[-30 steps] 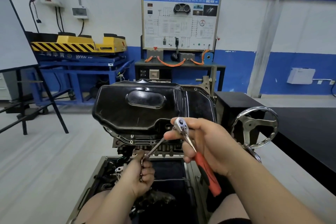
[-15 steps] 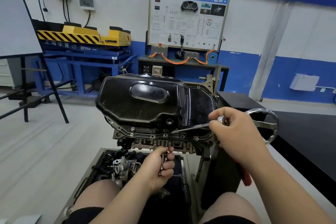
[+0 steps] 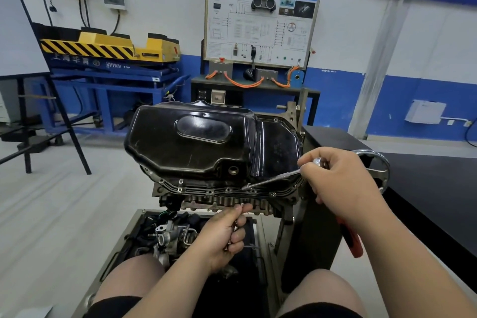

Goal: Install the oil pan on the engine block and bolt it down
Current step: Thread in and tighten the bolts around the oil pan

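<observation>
Nearest, our left hand [image 3: 223, 236] curls round a cluster of bolts [image 3: 234, 228], thumb and forefinger pinched together at the top. Our right hand [image 3: 340, 188] wraps tight on the ratchet [image 3: 351, 239]. Its extension bar [image 3: 271, 179] slants down-left to the flange of the oil pan [image 3: 196, 142]. The pan lies lengthwise left to right atop the engine block [image 3: 227, 201].

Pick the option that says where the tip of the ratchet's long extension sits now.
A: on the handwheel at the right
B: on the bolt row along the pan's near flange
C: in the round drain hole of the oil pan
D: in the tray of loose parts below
B: the extension runs from the ratchet in the right hand to the near flange of the oil pan, clear of the drain hole; the left hand holds bolts below.
</observation>
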A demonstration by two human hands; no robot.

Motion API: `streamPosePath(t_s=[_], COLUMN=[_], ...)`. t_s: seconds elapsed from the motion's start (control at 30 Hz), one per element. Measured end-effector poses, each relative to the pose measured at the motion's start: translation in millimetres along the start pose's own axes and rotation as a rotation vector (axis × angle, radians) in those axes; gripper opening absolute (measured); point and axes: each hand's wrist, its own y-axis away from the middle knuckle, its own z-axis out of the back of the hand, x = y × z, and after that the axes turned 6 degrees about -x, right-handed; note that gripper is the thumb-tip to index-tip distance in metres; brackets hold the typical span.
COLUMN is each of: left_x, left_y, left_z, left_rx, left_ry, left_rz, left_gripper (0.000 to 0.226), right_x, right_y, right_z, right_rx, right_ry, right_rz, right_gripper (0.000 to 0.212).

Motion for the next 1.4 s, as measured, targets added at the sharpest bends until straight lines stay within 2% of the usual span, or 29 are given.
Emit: streamPosePath(t_s=[0.1,0.23,0.43,0.67,0.9,1.03,1.4], left_x=[2,7,6,-7,-14,-14,-9], left_y=[-3,-5,-12,-13,-10,-14,-23], left_z=[5,8,16,14,1,-3,-31], left_rx=[0.007,-0.021,-0.124,-0.044,-0.045,-0.048,-0.105], left_ry=[-0.018,0.026,0.257,0.446,0.479,0.511,0.311], left_rz=[0.040,0.103,0.132,0.152,0.146,0.146,0.133], left_gripper=[0.026,0.013,0.013,0.013,0.013,0.027,0.033], right_x=[-2,-5,-7,-5,-4,-2,-7], right_y=[-2,0,4,3,3,6,10], right_z=[4,1,-9,-8,0,7,14], right_rx=[0.020,0.066,0.099,0.077,0.032,0.029,0.011], right_ry=[0.002,-0.005,-0.021,-0.046,-0.061,-0.059,-0.056], right_rz=[-0.004,-0.006,0.003,0.006,0.006,0.003,-0.014], right_gripper=[0.018,0.019,0.024,0.022,0.023,0.023,0.018])
